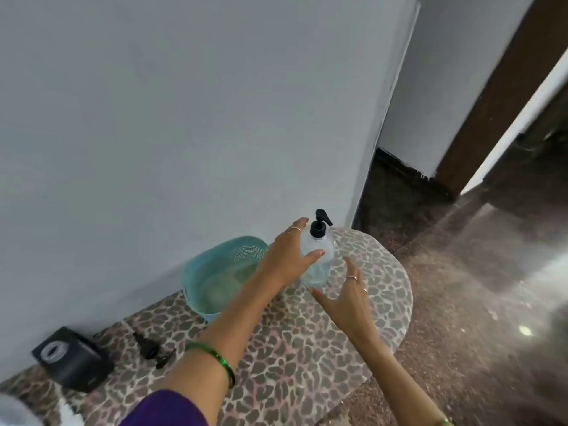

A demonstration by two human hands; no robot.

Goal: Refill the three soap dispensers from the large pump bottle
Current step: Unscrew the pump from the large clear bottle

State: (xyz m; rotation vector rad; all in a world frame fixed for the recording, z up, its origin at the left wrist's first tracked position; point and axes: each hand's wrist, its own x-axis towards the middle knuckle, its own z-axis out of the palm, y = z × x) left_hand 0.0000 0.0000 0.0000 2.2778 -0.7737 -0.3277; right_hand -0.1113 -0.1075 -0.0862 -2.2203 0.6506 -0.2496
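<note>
A clear pump bottle (318, 259) with a black pump, standing upright near the far rounded edge of the patterned table (292, 348), is being gripped around its body by the left hand (289, 259). The right hand (345, 298) is being held open just beside it, apart from it. A slip is being risked, since the smooth wall may slide in a one-handed hold. A teal basket (215, 272) is standing just beside, crowding the left side; no dispensers are being shown.
</note>
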